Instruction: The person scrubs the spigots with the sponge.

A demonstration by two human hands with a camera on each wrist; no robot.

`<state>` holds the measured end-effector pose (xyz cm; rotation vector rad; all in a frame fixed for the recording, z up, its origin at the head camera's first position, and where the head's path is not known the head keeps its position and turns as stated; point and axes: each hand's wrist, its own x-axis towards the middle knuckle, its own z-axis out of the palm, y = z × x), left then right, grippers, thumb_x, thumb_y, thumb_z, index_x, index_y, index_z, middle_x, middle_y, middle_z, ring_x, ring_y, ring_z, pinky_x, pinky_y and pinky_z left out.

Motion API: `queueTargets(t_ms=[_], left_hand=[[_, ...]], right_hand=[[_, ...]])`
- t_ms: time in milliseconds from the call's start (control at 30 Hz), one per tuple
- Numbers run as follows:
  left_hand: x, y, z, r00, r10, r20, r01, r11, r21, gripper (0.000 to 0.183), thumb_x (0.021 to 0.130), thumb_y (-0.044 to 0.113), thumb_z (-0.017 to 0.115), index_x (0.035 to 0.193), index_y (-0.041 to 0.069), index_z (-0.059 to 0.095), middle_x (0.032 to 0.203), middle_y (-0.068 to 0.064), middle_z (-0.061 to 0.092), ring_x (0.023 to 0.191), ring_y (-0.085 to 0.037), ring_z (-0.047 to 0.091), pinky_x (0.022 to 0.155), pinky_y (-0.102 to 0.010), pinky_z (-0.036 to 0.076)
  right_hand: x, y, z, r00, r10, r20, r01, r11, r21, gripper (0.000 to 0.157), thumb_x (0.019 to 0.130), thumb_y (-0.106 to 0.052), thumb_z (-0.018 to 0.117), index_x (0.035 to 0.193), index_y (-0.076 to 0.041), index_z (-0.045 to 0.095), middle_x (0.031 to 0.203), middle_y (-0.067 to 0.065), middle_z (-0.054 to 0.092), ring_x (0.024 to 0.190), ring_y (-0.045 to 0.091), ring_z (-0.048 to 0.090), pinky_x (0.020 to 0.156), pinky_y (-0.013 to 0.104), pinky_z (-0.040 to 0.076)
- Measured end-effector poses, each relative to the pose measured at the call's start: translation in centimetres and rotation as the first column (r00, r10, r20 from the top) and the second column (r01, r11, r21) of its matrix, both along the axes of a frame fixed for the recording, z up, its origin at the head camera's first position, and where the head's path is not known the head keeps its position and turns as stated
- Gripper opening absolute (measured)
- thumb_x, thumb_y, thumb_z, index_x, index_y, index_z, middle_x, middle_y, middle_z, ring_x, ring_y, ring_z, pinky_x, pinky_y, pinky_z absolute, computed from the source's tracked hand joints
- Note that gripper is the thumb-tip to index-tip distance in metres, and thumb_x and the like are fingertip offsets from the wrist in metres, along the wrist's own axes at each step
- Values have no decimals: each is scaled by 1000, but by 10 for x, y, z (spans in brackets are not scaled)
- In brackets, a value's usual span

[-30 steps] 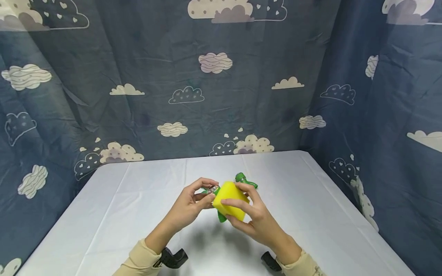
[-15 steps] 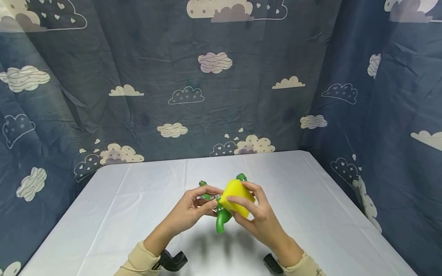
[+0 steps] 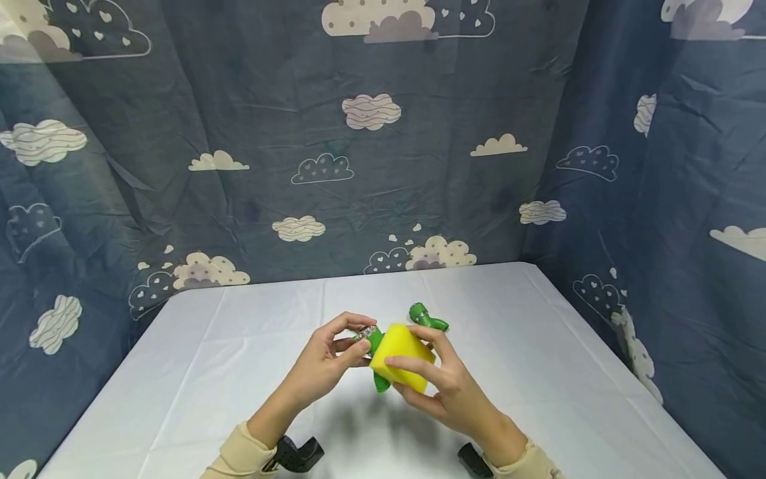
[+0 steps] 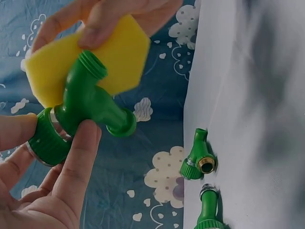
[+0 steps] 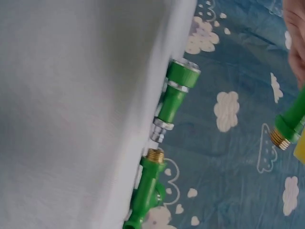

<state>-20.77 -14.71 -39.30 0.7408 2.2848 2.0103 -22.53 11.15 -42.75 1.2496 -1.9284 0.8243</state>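
Observation:
My left hand point(image 3: 326, 359) pinches a green tap point(image 4: 86, 100) by its ribbed collar between thumb and fingers, above the table. Two stubby green outlets branch from its body in the left wrist view; a brass threaded end point(image 5: 280, 139) shows in the right wrist view. In my right hand point(image 3: 451, 382) is a yellow sponge point(image 3: 397, 349), gripped by thumb and fingertips close against the tap. Part of the tap is hidden behind the sponge in the head view. Whether sponge and tap touch all along is unclear.
On the white table point(image 3: 239, 372) lie a second green tap point(image 4: 198, 155) with a brass thread and a green hose nozzle point(image 5: 174, 100) with silver rings. One green piece point(image 3: 426, 318) shows beyond my hands. Dark cloud-patterned cloth point(image 3: 371, 193) hangs around the table.
Half a second ago the tap was turned, its outlet pointing down toward me and the sponge further right. Now the tap is turned back and the sponge covers more of it.

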Motion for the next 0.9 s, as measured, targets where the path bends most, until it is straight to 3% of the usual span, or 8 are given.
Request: queueTargets(t_ms=[133,267,433,533,667,767,833,900], left_hand=[[3,-2,2,1000,-14,-8,14,1000,11,33,109,12,64,140,2,61,135,-28,56,116,-34,75,89,-42,69],[5,-2,6,997,-74,-9,74,996,50,33,108,9,64,139,0,61,132,-28,57,112,-21,76,89,-44,69],[5,-3,8,994,-109,-31,111,991,73,33,108,8,63,139,-3,61,129,-31,56,109,-12,76,88,-44,69],[4,-4,7,996,-88,-31,90,993,70,32,108,7,63,139,-2,61,131,-30,55,109,-14,76,88,-44,69],[1,-2,5,999,-26,-46,28,998,56,32,107,7,64,139,-1,61,134,-29,56,112,-18,76,89,-43,68],[1,-1,4,998,2,-56,1,999,47,33,107,7,65,139,0,61,135,-28,56,113,-21,76,89,-42,69],[2,0,4,998,-2,-63,5,999,45,32,107,7,65,139,1,61,135,-28,57,112,-23,76,89,-42,69],[3,-1,4,997,-14,-72,18,999,50,32,108,6,64,139,0,61,134,-29,57,111,-21,76,89,-42,69]], right_hand=[[0,-2,-1,1000,1,-5,-1,1000,28,31,108,-40,61,136,-29,70,148,21,52,126,31,59,90,37,63],[-5,6,-1,997,-79,11,78,997,24,29,106,-35,69,134,-29,71,146,22,52,125,33,58,90,40,61],[-13,18,0,967,-249,59,249,968,-4,56,84,-9,90,134,-27,71,145,23,51,124,36,57,91,46,65],[-15,20,-1,953,-288,93,293,955,-46,61,79,-2,91,132,-25,72,144,23,51,124,35,56,93,37,62],[-12,16,-3,983,-164,85,171,982,-83,47,88,-9,86,131,-23,73,145,23,52,123,32,55,93,30,49],[-9,11,-5,998,-47,46,49,998,-39,30,102,-26,75,132,-24,72,144,23,52,122,31,56,92,31,50],[-7,9,-6,999,-23,35,23,1000,-3,28,107,-37,67,132,-26,72,144,22,52,123,31,57,91,33,53],[-8,8,-7,998,-41,46,40,999,8,28,106,-36,69,132,-26,71,145,22,52,123,31,57,91,34,55]])
